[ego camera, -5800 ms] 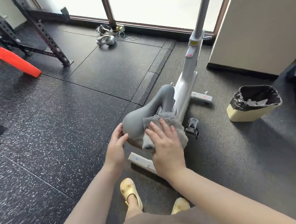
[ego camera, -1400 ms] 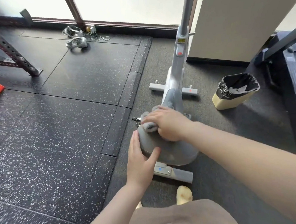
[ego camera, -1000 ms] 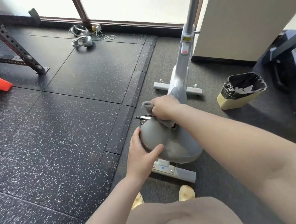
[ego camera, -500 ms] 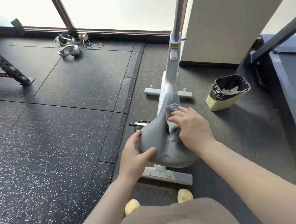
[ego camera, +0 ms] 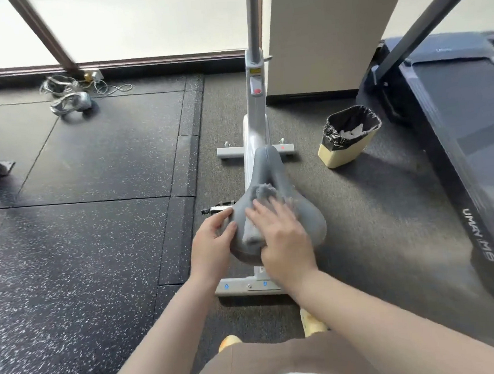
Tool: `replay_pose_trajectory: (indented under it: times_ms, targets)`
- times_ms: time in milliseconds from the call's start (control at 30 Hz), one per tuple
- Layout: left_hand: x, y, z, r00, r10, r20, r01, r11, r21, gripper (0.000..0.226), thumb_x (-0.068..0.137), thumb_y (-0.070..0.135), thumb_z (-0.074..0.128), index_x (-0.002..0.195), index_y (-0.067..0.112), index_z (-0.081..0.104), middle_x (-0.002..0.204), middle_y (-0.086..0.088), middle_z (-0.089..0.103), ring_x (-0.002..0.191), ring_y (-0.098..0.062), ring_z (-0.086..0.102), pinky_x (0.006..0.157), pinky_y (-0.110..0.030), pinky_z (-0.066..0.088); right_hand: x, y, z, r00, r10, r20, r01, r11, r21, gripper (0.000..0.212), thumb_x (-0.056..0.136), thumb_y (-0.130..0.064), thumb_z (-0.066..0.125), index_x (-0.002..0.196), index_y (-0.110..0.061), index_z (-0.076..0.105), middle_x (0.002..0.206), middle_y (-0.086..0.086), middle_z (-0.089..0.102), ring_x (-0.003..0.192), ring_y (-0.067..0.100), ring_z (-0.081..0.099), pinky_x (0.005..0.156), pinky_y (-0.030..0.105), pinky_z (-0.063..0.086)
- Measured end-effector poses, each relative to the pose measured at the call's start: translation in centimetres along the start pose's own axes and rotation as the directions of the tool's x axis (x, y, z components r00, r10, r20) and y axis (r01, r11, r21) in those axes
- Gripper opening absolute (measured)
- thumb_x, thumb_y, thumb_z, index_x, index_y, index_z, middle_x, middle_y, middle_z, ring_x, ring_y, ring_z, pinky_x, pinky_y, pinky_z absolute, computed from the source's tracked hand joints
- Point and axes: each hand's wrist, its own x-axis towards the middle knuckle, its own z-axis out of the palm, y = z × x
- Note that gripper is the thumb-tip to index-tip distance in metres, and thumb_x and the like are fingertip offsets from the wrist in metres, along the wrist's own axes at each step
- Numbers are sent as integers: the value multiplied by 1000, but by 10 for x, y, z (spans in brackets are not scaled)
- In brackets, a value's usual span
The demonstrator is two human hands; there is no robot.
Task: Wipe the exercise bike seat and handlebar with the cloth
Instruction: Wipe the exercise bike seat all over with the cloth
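Head | speckled rubber floor (ego camera: 79, 255) | right hand (ego camera: 284, 242) flat on cloth (ego camera: 262, 197) | left hand (ego camera: 211, 244) clasps seat (ego camera: 267, 168)

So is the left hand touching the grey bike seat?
Touching. The head view shows the left hand gripping the left edge of the padded grey bike seat, thumb lying on its top, no gap between them.
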Motion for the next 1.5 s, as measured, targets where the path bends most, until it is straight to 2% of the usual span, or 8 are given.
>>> replay_pose_trajectory:
  times_ms: [133,300,433,833,1000,1167,1333,1500]
  targets:
    - [-1,-3,-11,993,24,120,-13,996,-91,35,91,12,58,98,45,68,104,15,72,99,-1,64,88,-23,49,-17,3,0,936,-340,91,349,930,-115,52,79,-11,40,127,-16,60,136,2,56,134,25,42,112,42,30]
    - [-16,-7,-8,983,91,157,-91,996,-6,45,94,8,50,137,21,45,143,9,44,132,-2,39,112,-26,31,-7,-21,12,993,114,-42,-115,993,-22,56,82,-1,52,135,-18,51,143,-1,47,140,22,30,118,34,13]
    - [-25,-10,-1,961,218,171,-248,953,177,46,95,6,44,138,22,45,152,7,31,141,-4,24,117,-29,20,-49,-17,3,995,-87,-56,81,992,-95,49,74,0,52,119,-16,65,128,0,62,127,23,50,109,39,33]
    - [-16,11,38,862,369,349,-505,692,516,50,91,14,45,137,33,43,157,10,16,147,-13,0,116,-35,-5,-46,10,-18,972,134,-194,-166,973,-161,52,75,-5,35,113,-16,68,123,-1,65,123,23,54,107,42,36]
    - [-17,9,40,870,380,315,-494,680,542,45,93,22,44,137,33,43,157,14,16,146,-11,0,116,-33,-4,-8,44,-40,797,585,-151,-582,810,63,44,78,0,49,106,-31,63,123,2,61,109,26,55,79,29,39]
    - [-18,10,41,880,383,282,-475,695,540,69,83,5,49,145,28,29,156,14,17,145,-5,1,118,-29,-1,-25,30,-14,996,-30,-88,23,997,-79,57,72,1,47,124,-18,61,133,-3,59,130,24,46,105,44,41]
    - [-13,17,47,917,347,198,-395,715,576,64,90,21,51,148,24,22,157,10,16,146,-7,4,117,-26,1,16,63,-28,908,403,-111,-371,900,229,51,80,5,48,119,-27,60,131,-7,56,124,22,47,88,29,41]
    - [-10,22,57,946,315,75,-294,736,611,61,92,23,49,147,26,23,157,8,19,146,-9,10,117,-29,5,-23,64,-33,998,-59,-11,59,998,2,71,65,6,45,131,-18,56,139,-3,52,136,23,38,109,38,34]
